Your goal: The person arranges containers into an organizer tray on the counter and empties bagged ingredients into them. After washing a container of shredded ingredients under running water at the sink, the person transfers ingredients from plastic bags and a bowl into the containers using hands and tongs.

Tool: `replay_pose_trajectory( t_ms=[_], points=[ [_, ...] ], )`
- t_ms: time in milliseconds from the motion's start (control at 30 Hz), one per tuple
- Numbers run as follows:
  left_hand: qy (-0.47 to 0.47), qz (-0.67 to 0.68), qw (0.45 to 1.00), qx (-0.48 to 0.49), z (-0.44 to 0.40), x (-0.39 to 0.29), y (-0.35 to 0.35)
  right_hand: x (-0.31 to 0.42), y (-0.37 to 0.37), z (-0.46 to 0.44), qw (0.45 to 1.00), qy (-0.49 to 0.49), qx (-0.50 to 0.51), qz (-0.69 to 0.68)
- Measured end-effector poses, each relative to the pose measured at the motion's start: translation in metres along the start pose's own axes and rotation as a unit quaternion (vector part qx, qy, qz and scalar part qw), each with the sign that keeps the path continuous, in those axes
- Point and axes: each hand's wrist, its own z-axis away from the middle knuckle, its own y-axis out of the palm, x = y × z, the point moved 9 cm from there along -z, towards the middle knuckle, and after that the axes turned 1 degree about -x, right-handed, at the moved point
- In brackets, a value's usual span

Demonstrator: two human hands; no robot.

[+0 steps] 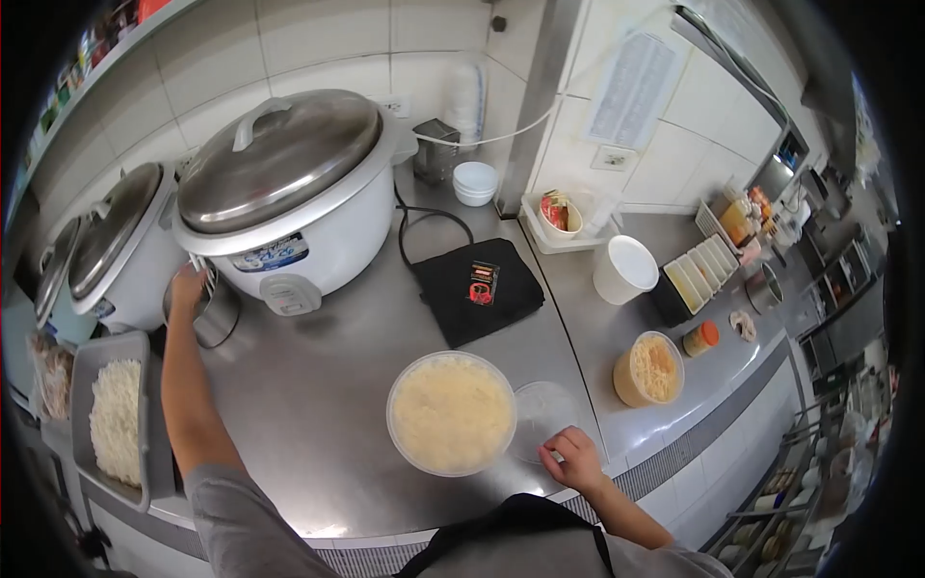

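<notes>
My left hand (189, 286) reaches into the gap beside the large rice cooker (318, 222), at a round metal pot (218, 318). Its fingers are closed around something at the pot's rim that I cannot make out. Near the front edge of the steel counter stands a round clear tub (451, 414) filled with pale yellowish food. To its right, a clear round lid (544, 421) lies flat on the counter. Over the lid's right edge hovers my right hand (575, 459), fingers curled in, with nothing visible in them.
A grey bin of white rice (118, 419) stands at far left, below smaller rice cookers (130, 246). Black cloth (477, 294) lies mid-counter. Rightward are a white lidded tub (624, 270), a tub of shredded food (648, 371), an orange-capped jar (701, 337) and a divided tray (696, 276).
</notes>
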Motion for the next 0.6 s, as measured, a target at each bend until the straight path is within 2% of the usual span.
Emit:
replay_pose_trajectory(
  t_ms=[33, 100, 167, 200, 233, 300, 400, 500, 533, 600],
  points=[
    [0.035, -0.05, 0.997, 0.037, 0.006, -0.004, 0.014, 0.001, 0.003, -0.002, 1.0, -0.019, 0.012, -0.002],
    [-0.015, -0.032, 0.998, -0.056, 0.015, 0.001, 0.006, 0.004, -0.001, -0.006, 1.0, -0.023, 0.005, -0.005],
    [-0.111, 0.057, 0.988, -0.096, -0.002, 0.03, 0.0, 0.0, -0.008, -0.003, 1.0, -0.01, -0.001, 0.0],
    [-0.096, 0.257, 0.953, -0.127, -0.033, 0.079, 0.016, -0.003, -0.011, 0.001, 1.0, 0.004, -0.005, -0.001],
    [-0.09, 0.386, 0.907, -0.146, -0.047, 0.095, 0.007, -0.005, -0.012, 0.006, 1.0, 0.018, -0.008, -0.004],
    [-0.144, 0.567, 0.797, -0.151, -0.046, 0.076, -0.032, -0.007, -0.013, 0.012, 0.999, 0.03, -0.012, -0.013],
    [-0.108, 0.584, 0.8, -0.091, -0.059, 0.073, -0.053, -0.009, -0.012, 0.017, 0.999, 0.027, -0.007, -0.028],
    [-0.014, 0.542, 0.819, -0.188, -0.045, 0.049, -0.122, -0.018, -0.018, 0.019, 0.998, 0.03, -0.01, -0.048],
    [-0.004, 0.552, 0.808, -0.205, -0.018, 0.016, -0.151, -0.024, -0.021, 0.018, 0.997, 0.041, -0.023, -0.068],
    [0.182, 0.451, 0.833, -0.265, 0.065, -0.091, -0.213, -0.033, -0.026, 0.012, 0.988, 0.076, -0.036, -0.127]
  ],
)
